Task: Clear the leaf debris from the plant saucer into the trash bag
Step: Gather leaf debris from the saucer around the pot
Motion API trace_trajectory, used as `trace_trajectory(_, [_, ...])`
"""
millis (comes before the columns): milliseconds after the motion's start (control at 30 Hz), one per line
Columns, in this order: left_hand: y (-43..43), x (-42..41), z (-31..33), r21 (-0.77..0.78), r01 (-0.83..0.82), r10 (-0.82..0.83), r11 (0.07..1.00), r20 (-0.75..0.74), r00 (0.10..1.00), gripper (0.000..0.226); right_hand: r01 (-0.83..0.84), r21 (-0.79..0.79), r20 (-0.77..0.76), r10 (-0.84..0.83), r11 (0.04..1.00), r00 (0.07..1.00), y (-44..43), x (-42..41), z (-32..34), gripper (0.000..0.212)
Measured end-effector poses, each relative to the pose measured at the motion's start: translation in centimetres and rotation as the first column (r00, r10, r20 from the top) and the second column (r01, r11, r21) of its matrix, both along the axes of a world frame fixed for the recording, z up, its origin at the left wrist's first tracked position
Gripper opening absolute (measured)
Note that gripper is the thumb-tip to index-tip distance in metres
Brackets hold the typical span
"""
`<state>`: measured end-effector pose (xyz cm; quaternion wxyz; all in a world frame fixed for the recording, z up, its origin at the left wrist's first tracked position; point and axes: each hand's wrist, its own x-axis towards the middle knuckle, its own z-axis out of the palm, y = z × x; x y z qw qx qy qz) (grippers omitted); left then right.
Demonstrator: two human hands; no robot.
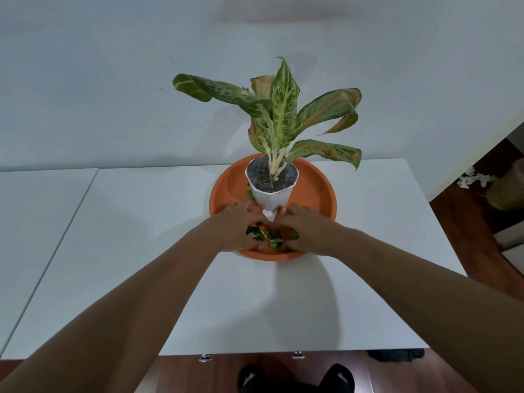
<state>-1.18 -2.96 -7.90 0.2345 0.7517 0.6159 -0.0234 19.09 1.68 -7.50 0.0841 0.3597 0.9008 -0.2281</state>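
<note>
An orange plant saucer (pixel 317 191) sits on the white table, with a white faceted pot (pixel 270 191) holding a variegated green plant (pixel 283 114) in its middle. Green leaf debris (pixel 269 236) is heaped in the saucer's near part. My left hand (pixel 236 226) and my right hand (pixel 306 231) are cupped around this heap from either side, fingers curled in and touching the scraps. A few more leaf bits (pixel 250 193) lie left of the pot. No trash bag is in view.
The white table (pixel 141 236) abuts a second white table (pixel 34 222) on the left. The wall stands right behind the plant. On the wooden floor at right are a woven basket (pixel 507 191) and white flowers (pixel 476 178).
</note>
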Motion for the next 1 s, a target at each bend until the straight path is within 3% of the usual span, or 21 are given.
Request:
trace_trajectory(133, [0.0,-0.4,0.9,0.069,0.031,-0.037,0.997,0.083,0.996,0.022,0.004,-0.03,0.005,-0.004,1.0,1.0,0.4,0.1,-0.5,0.025])
trace_trajectory(233, [0.1,-1.1,1.3,0.087,0.031,-0.034,0.996,0.031,0.999,0.036,0.05,-0.054,-0.072,-0.054,0.997,0.996,0.5,-0.2,-0.2,0.05])
trace_trajectory(300, [0.3,-1.3,1.5,0.043,0.044,-0.044,0.998,0.002,0.999,0.047,0.024,-0.031,-0.077,-0.027,0.999,0.997,0.1,-1.0,-0.2,0.056])
trace_trajectory(500, [0.5,-0.5,1.2,-0.011,0.033,-0.032,0.999,0.056,0.998,0.033,-0.018,-0.044,-0.053,0.016,0.999,0.998,-0.1,-1.5,-0.9,0.019])
trace_trajectory(600, [0.6,-0.8,0.9,0.029,0.033,-0.035,0.999,0.065,0.997,0.031,0.012,-0.035,-0.06,-0.014,0.999,0.998,0.2,-0.9,-0.5,0.034])
trace_trajectory(700, [0.7,-1.3,0.8,0.041,0.054,-0.056,0.998,0.036,0.998,0.037,0.015,-0.008,0.043,-0.014,1.0,0.999,-0.2,-1.0,0.0,0.045])
trace_trajectory(900, [0.8,-1.1,-0.3,0.055,-0.05,0.044,0.997,0.108,0.993,0.018,-0.006,-0.023,-0.014,0.006,1.0,1.0,-1.0,-2.0,0.1,0.021])
trace_trajectory(1000, [0.7,-0.7,-0.4,0.083,-0.162,0.139,0.983,0.227,0.964,0.019,0.136,-0.012,-0.042,-0.136,0.991,0.99,-0.5,-1.8,-0.4,0.019])
